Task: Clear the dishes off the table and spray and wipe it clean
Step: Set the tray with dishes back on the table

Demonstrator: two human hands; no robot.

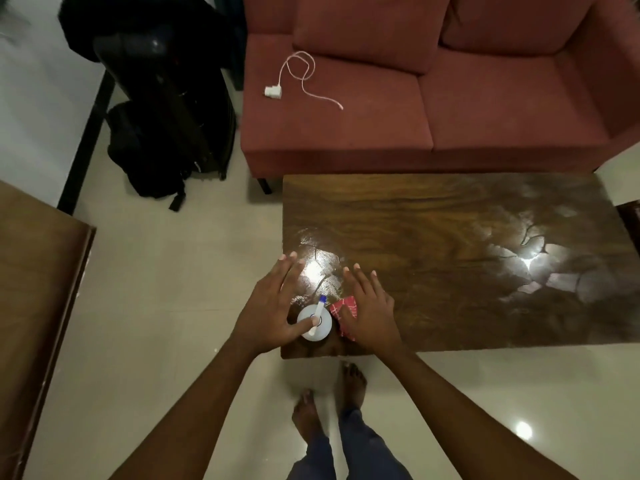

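both forearms out over the near-left corner of the table

bare feet and blue trouser legs on pale glossy floor tiles, just short of the table's near edge. table top: dark wood, strong grain, wet sheen in patches. lamp glare is bright by the near-left corner and again toward the right end, with streaky pools around it. beyond the far edge, a red-brown sofa; white charger and cable lying on its left seat cushion. left of the sofa and well apart from the table, black bags by the wall. further left of the table, across the floor, a brown wooden surface, cut by the frame.

spray bottle: upright at the table's near-left corner, seen from straight above. round white body, white trigger head, blue nozzle tip pointing toward the far edge. red patterned cloth: crumpled on the table just right of the bottle; touching it or not, cannot tell.

left hand: palm down, fingers straight and spread over the table's left edge, thumb against the bottle's side, not wrapped round it. right hand: flat, fingers straight, lying on the cloth and covering much of it; nothing pinched.
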